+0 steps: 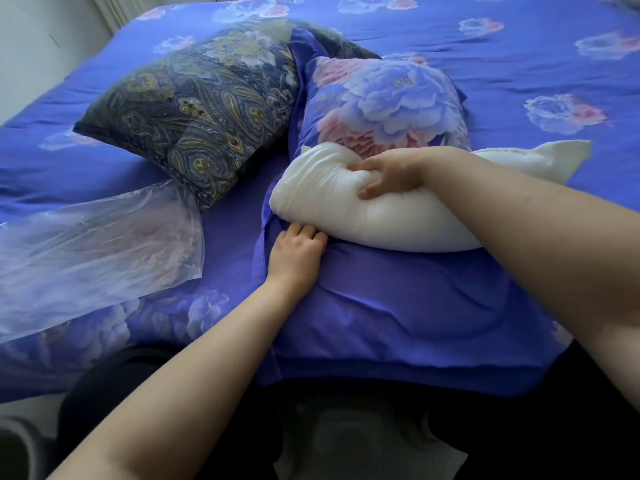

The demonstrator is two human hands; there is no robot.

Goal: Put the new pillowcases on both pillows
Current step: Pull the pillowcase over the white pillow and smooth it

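Two hands | right hand (388, 174) grips white pillow (346, 209) | left hand (298, 252) pinches purple pillowcase (398, 306)

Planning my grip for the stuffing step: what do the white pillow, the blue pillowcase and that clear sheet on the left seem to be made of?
White pillow: soft fibre-filled fabric, matte; it dents under the right hand.
Blue pillowcase: thin woven cloth, probably cotton or polyester, slight sheen, fine creases by the left hand.
Clear sheet: thin plastic film, glossy, crinkled, see-through.
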